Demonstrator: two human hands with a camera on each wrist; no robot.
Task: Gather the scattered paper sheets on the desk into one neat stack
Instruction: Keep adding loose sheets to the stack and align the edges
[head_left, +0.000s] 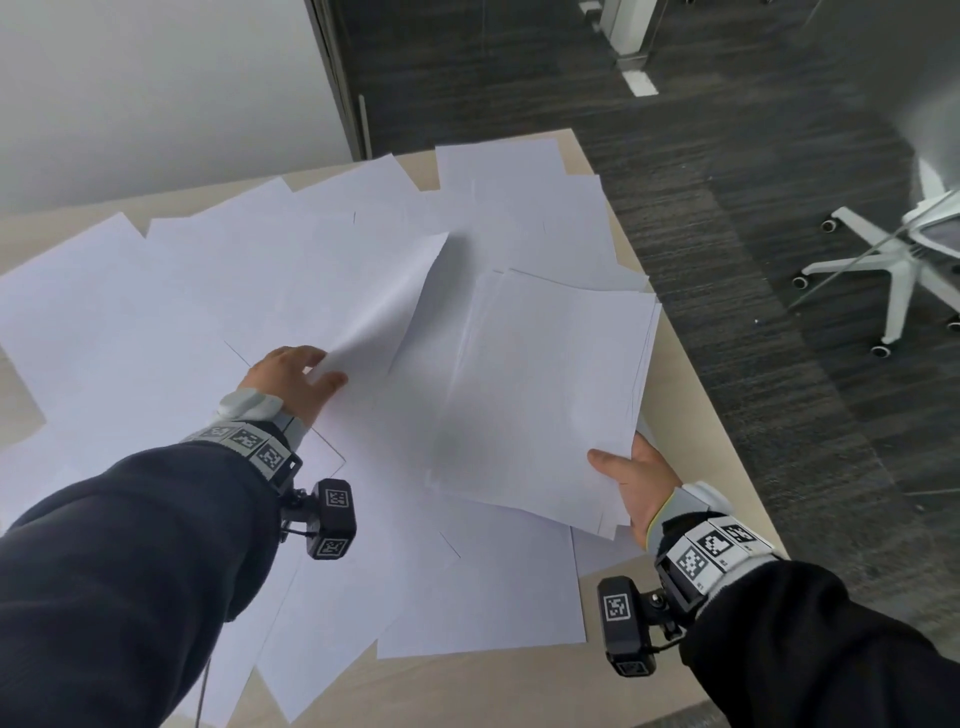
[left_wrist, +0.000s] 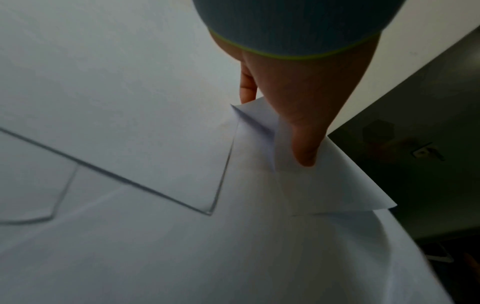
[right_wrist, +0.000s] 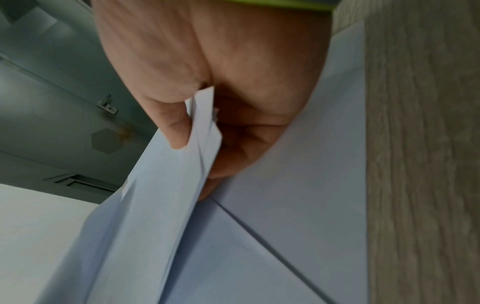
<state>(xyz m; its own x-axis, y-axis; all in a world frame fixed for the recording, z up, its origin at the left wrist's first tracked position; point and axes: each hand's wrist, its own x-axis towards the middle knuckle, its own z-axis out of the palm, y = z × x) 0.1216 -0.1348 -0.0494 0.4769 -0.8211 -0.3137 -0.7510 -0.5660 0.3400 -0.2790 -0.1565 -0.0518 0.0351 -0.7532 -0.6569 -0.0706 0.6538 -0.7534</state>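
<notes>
Many white paper sheets lie scattered and overlapping across the pale wooden desk. My right hand grips the near corner of a gathered bundle of sheets, thumb on top, and holds it tilted above the desk. In the right wrist view the bundle of sheets is pinched between thumb and fingers of the right hand. My left hand pinches the near corner of a single sheet and lifts that edge off the pile. The left wrist view shows the left hand with the single sheet curling at its fingertips.
The desk's right edge runs diagonally beside dark carpet. A white office chair stands on the carpet at the right. A white wall rises behind the desk. Bare wood shows along the desk's near edge.
</notes>
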